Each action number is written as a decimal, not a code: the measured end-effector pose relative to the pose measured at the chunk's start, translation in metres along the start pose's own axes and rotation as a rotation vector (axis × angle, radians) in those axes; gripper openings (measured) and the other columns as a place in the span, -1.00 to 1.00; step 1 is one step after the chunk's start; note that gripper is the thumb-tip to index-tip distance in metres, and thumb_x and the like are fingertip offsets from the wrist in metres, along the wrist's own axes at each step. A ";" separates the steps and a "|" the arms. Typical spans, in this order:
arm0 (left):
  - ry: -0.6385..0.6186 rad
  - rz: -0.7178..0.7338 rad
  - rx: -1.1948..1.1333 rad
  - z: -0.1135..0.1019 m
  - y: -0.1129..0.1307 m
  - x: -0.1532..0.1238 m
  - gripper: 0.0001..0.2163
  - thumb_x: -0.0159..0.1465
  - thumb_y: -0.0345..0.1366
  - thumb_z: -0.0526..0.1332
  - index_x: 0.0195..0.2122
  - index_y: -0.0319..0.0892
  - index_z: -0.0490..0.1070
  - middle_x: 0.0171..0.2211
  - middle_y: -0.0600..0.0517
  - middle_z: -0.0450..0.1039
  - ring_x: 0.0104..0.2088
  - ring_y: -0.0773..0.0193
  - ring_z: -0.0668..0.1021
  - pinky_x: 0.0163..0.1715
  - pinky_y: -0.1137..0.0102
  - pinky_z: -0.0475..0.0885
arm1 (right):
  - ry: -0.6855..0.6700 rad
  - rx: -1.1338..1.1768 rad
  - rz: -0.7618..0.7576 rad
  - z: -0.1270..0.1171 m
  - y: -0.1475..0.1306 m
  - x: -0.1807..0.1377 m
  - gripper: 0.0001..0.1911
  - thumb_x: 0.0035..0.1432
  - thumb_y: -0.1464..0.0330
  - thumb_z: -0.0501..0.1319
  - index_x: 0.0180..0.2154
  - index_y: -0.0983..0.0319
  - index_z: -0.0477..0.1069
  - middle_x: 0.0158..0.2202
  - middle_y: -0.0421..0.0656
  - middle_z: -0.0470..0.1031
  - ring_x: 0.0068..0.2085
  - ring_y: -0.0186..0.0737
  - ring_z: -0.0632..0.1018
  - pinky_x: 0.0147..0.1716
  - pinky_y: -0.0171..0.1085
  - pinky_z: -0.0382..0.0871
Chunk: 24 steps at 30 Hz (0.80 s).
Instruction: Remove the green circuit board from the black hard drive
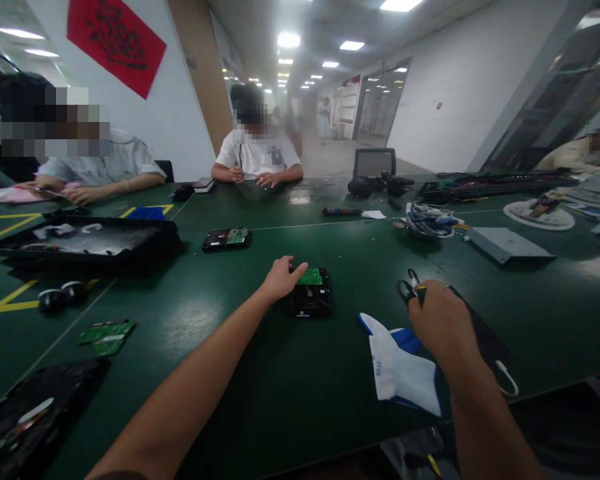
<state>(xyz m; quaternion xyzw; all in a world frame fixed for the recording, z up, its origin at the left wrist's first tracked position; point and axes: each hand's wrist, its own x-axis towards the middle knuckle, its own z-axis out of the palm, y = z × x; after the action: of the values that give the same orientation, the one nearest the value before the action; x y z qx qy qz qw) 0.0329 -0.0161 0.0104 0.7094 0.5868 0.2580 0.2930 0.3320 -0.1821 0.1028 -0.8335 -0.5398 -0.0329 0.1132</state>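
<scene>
A black hard drive (312, 301) with a green circuit board (311, 276) lies on the table in front of me. My left hand (281, 279) grips its far left corner, the thumb over the board and the other fingers at the edge. To the right, my right hand (440, 317) is closed around a small yellow-and-black tool (421, 293), most of it hidden by the fingers. Black loops (407, 285) lie just beyond that hand. Under and beside it are a flat dark device (483, 327) and a white-and-blue glove (405, 373).
A second hard drive (226, 239) lies further off. On the left are a black tray (80, 243), a loose circuit board (107, 337) and a dark casing (40, 413). A cable bundle (430, 220) and metal box (510, 245) sit at right. Co-workers sit across the table (190, 320).
</scene>
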 end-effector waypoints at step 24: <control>0.166 0.104 0.346 0.047 0.053 -0.110 -0.08 0.19 0.10 0.28 0.43 -0.28 -0.03 0.51 -0.36 -0.34 0.44 -0.42 0.05 0.35 -0.13 0.13 | -0.254 0.214 -0.235 0.116 -0.085 0.151 -0.76 0.33 0.28 0.22 -0.05 0.18 0.57 0.02 -0.05 0.63 0.03 -0.09 0.60 -0.03 -0.24 0.40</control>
<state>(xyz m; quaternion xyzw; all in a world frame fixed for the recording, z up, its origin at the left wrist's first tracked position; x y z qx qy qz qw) 0.0832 -0.1368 0.0133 0.7547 0.6073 0.2257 0.1035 0.3103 0.0122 0.0300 -0.7455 -0.6437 0.1170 0.1273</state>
